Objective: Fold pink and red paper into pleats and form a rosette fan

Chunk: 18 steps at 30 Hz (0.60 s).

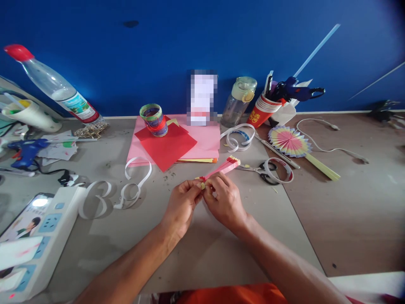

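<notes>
We keep both grips nearly closed, thumbs against fingers: our left hand [184, 197] and our right hand [226, 200] meet fingertip to fingertip around the near end of a narrow, pleated pink paper strip with red and yellow ends [220, 168]. A small yellow bit [203, 185] shows between the thumbs; we cannot tell whether it belongs to the strip. The strip sits just above the grey tabletop [253, 245], its long axis running obliquely from our fingertips away and to the right, and its layered far end pointing toward the metal scissors with black handles [257, 169].

Near us on the left, we have a white plastic power strip with blue sockets [52, 236]. Beyond it curl thin white strips. To the right of our hands, the scissors lie beside a white ring-shaped tape roll standing on its edge [285, 171].

Farther out, we see a round pleated paper fan in pink, yellow and lilac [289, 141], its flat yellow handle [322, 166] angling toward us. Left of it, a red paper sheet [167, 150] lies on pink paper sheets [204, 143], with a multicoloured open cylinder [155, 122] upon it. At the back, a clear bottle with a pale lid [234, 107] and a red paper cup [263, 112] stand before the blue wall [158, 50].
</notes>
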Tool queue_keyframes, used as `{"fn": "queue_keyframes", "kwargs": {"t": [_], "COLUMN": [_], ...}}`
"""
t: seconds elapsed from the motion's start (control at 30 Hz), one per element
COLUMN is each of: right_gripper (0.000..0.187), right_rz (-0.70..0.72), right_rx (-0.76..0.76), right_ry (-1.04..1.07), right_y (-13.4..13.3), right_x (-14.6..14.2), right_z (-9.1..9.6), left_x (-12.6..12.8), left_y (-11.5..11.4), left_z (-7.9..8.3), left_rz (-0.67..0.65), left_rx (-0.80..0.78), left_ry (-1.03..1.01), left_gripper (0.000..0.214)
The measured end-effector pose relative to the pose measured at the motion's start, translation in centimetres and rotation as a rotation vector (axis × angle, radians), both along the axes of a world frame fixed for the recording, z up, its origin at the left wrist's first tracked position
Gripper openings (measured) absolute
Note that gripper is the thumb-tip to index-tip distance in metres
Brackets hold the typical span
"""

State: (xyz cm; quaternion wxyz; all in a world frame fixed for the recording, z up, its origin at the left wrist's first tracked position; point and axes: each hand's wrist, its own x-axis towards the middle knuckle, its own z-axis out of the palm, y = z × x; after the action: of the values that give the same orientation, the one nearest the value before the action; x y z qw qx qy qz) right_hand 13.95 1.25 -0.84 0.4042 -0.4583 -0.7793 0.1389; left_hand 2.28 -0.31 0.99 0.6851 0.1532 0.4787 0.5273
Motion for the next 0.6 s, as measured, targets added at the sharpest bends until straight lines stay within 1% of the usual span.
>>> {"fn": "queue_keyframes", "kwargs": {"t": [0.23,0.47,0.6], "right_gripper": [0.018,0.016,0.016], "right_rz": [0.006,0.009,0.036], "right_rx": [-0.044,-0.069,-0.064], "right_ry": [0.041,0.073,0.076], "right_y": [0.06,0.1,0.18], "right_x": [0.09,0.26,0.28], "right_z": [0.21,0.44,0.4], "left_x": [0.0,-0.2,-0.15], "left_y": [-0.05,-0.16,-0.02], "left_z": [0.15,-0.28,-0.26], "left_rz": [0.004,-0.007,0.019], "left_rx": [0.001,0.023,0.028], "left_ry": [-0.022,-0.054,-0.032], "left_gripper": [0.018,0.016,0.017]}}
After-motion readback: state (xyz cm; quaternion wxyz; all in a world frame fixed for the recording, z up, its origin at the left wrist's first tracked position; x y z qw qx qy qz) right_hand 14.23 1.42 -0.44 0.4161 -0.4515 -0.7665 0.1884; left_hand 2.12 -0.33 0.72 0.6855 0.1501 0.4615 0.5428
